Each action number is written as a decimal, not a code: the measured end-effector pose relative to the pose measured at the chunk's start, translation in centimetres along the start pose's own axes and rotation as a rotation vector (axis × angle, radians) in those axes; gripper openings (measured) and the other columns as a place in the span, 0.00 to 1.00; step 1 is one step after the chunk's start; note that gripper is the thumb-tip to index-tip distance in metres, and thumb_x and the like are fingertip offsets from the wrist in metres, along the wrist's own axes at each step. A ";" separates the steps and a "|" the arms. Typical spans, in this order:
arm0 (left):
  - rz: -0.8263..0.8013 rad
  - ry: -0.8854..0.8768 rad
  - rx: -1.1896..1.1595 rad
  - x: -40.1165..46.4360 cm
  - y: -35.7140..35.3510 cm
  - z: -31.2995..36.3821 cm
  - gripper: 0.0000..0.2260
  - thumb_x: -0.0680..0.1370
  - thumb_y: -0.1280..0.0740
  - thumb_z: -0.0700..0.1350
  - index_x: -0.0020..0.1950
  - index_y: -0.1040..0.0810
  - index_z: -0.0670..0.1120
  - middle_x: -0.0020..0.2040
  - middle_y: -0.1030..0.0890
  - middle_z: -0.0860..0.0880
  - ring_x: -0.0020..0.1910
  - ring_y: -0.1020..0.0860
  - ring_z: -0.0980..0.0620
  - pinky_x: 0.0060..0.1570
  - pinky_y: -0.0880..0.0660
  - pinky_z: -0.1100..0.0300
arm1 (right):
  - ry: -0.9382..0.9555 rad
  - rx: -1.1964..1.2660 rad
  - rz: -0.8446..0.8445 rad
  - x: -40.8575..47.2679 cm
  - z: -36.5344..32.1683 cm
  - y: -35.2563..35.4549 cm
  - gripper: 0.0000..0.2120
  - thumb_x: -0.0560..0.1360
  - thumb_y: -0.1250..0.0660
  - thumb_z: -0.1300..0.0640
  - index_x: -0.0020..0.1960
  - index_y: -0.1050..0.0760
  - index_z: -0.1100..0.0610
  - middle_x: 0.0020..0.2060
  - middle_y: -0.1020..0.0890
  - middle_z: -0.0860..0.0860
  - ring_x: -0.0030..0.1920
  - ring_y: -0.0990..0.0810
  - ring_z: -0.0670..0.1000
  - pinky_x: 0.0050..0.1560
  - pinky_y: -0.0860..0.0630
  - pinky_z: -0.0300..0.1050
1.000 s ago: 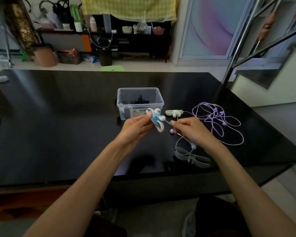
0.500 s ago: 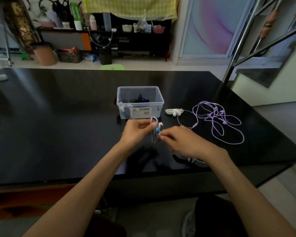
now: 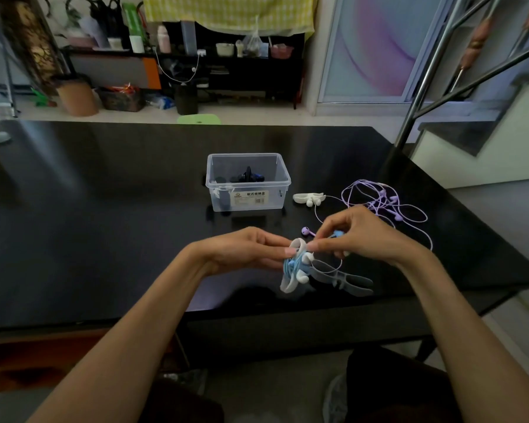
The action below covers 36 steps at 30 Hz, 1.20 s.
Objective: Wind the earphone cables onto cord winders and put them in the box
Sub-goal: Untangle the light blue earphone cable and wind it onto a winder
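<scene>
— Since it fills most of the frame, what is on the black table [image 3: 104, 227]?

— Its biggest item is a clear plastic storage box [image 3: 248, 181] at centre, labelled on its near wall, with dark wound earphones lying inside. To the right of the box, toward the frame's right edge, sprawls a loose tangle of purple earphone cables [image 3: 385, 206].

— And the hands?

— Both meet below the box, at centre frame. Left hand [image 3: 248, 250] pinches a white cord winder [image 3: 293, 270] between thumb and fingers; a blue earphone cable [image 3: 289, 267] is wrapped around its middle. Right hand [image 3: 361, 233] has its fingers curled, thumb and forefinger pinching the blue cable's end right at the winder's top.

— Anything smaller?

— A translucent cord winder [image 3: 345, 277] lies flat on the table just right of the held one. A second white winder [image 3: 307, 198] with white earbuds rests just beside the box's right wall. A single purple earbud [image 3: 306, 231] sits just above the fingertips.
</scene>
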<state>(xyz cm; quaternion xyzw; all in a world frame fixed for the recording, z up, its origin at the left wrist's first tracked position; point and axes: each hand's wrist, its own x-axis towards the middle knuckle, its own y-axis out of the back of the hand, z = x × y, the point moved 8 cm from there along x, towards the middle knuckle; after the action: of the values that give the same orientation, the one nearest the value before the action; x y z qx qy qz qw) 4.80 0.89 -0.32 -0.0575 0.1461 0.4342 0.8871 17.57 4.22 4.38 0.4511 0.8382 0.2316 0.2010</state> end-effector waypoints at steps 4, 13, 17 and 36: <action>-0.026 -0.090 -0.100 -0.4 0.1 0.8 0.14 0.78 0.38 0.43 0.63 0.23 0.43 0.60 0.21 0.43 0.60 0.23 0.49 0.58 0.26 0.63 | -0.100 0.193 -0.057 -0.1 1.2 0.1 0.09 0.62 0.27 0.54 0.39 0.19 0.57 0.30 0.19 0.48 0.30 0.24 0.43 0.31 0.27 0.32; 0.375 -0.239 -0.471 0.5 3.6 0.7 0.10 0.79 0.38 0.42 0.56 0.21 0.42 0.50 0.16 0.47 0.48 0.17 0.55 0.52 0.22 0.65 | -0.249 0.622 0.210 1.7 2.6 -1.3 0.09 0.72 0.29 0.57 0.49 0.20 0.62 0.36 0.19 0.54 0.28 0.22 0.41 0.32 0.24 0.30; 0.527 -0.327 -0.539 0.8 3.9 0.5 0.09 0.79 0.38 0.40 0.54 0.20 0.41 0.47 0.15 0.48 0.45 0.17 0.56 0.53 0.23 0.65 | -0.262 0.767 0.306 2.1 2.7 -2.2 0.07 0.75 0.32 0.62 0.50 0.20 0.64 0.35 0.19 0.52 0.31 0.19 0.43 0.32 0.23 0.31; 0.822 -0.450 -0.408 0.3 4.8 -0.1 0.11 0.78 0.35 0.44 0.60 0.22 0.44 0.52 0.16 0.49 0.52 0.19 0.57 0.52 0.25 0.66 | -0.076 0.817 0.534 2.0 0.4 -3.8 0.09 0.74 0.32 0.62 0.55 0.20 0.60 0.49 0.16 0.55 0.50 0.18 0.50 0.54 0.22 0.39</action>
<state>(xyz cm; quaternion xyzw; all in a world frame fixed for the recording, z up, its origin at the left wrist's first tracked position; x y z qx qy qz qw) 1.19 4.11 -0.39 -0.0724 -0.1260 0.7685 0.6231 14.22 4.18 1.68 0.7005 0.7074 -0.0894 -0.0285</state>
